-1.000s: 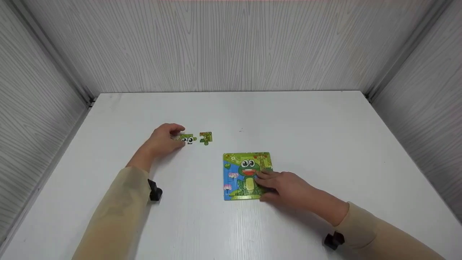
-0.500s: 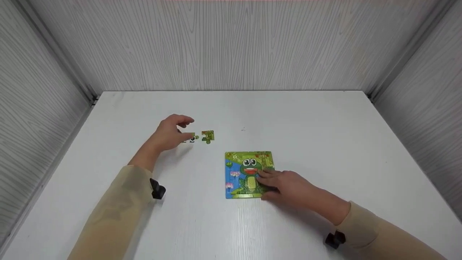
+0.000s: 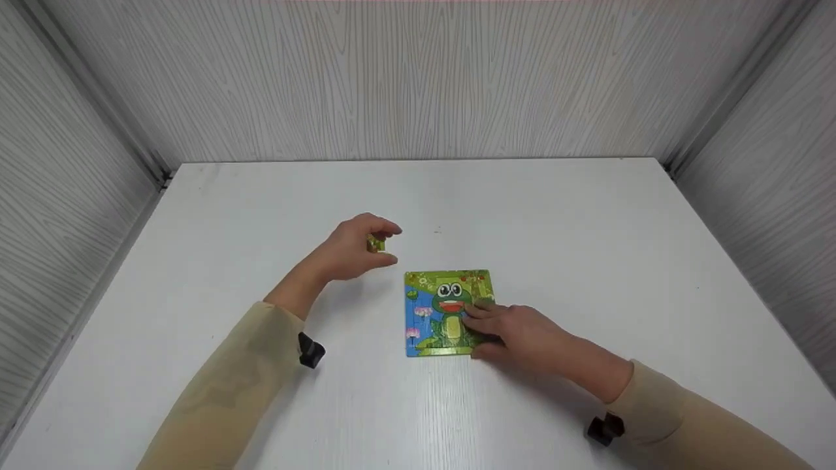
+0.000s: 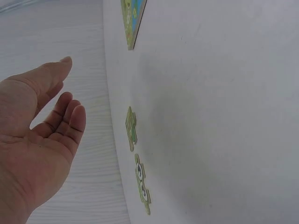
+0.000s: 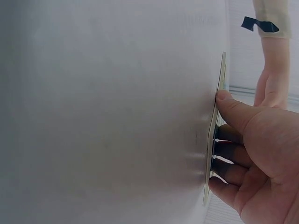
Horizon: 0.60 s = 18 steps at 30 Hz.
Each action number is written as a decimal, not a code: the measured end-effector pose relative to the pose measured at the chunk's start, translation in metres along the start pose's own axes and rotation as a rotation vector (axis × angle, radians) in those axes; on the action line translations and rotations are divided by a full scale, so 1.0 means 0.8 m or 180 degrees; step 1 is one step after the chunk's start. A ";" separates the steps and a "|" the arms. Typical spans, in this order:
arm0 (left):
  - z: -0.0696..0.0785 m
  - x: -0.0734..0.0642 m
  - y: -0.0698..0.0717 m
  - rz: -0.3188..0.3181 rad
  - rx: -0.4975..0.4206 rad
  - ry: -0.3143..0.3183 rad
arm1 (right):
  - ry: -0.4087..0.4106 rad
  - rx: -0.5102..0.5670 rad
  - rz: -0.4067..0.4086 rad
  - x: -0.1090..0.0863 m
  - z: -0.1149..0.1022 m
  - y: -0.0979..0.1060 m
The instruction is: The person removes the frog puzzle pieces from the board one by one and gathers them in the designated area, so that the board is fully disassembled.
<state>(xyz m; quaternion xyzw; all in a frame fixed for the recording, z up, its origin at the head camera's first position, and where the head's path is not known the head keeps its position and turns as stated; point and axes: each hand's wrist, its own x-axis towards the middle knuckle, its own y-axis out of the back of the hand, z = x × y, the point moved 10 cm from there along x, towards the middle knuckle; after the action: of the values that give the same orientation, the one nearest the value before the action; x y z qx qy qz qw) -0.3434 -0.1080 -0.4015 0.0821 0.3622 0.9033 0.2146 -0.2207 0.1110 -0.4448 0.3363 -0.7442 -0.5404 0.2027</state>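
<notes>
While two pieces point(image 4: 131, 125) lie loose, one hand point(image 3: 519, 333) touches one puzzle point(image 3: 449, 314).

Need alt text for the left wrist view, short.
A left hand, thumb and fingertips apart and holding nothing, hovers off a white table. Two loose jigsaw pieces lie on it: a green piece and a piece with cartoon eyes. A puzzle corner shows at the top edge.

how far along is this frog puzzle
Looks done: a frog picture shows on the board, though I can't tell which pieces are seated.

In hand: the right hand rests on the board; the left hand hovers open, holding nothing.

Remaining: the eyed piece and green piece lie loose beyond it, probably awaiting placement.
</notes>
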 end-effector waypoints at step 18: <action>0.021 0.012 -0.080 -0.0605 0.0035 -0.0247 | 0.0075 -0.0052 0.0033 0.000 -0.001 0.000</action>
<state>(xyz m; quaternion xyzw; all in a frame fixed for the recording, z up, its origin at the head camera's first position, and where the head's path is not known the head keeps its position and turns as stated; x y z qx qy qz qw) -0.3259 -0.0517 -0.4334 0.0835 0.3647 0.8730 0.3127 -0.2202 0.1102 -0.4441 0.3371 -0.7390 -0.5414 0.2170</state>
